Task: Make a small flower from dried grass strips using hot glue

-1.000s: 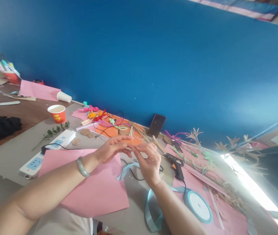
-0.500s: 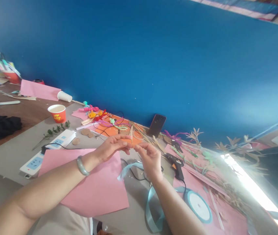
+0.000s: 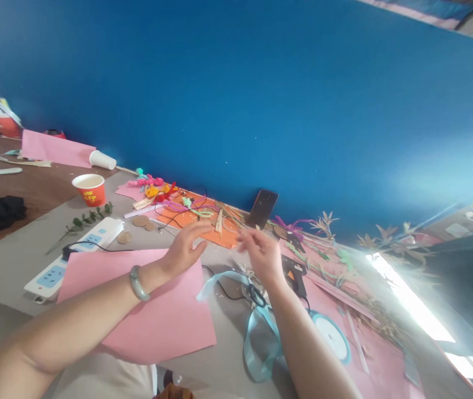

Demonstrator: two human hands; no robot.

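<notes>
My left hand (image 3: 186, 247) hovers over the far edge of a pink paper sheet (image 3: 148, 316), its fingers stretched out and apart with nothing in them. A jade bangle (image 3: 137, 283) circles that wrist. My right hand (image 3: 262, 254) is raised a little to the right, above a loose light blue ribbon (image 3: 218, 283); its fingers are smeared by motion. A black glue gun (image 3: 295, 275) lies just right of that hand. The ribbon's spool (image 3: 332, 339) sits beside my right forearm.
An orange sheet (image 3: 215, 235) with pipe-cleaner shapes and wires lies beyond my hands. A phone (image 3: 263, 207) leans on the blue wall. A white power strip (image 3: 74, 256), a green sprig (image 3: 86, 219) and a red paper cup (image 3: 90, 189) are at left. Dried leaves (image 3: 381, 239) crowd the right.
My hands have come apart: the fingertips that met in a pinch have separated and the right hand has swung right. The view has shifted slightly.
</notes>
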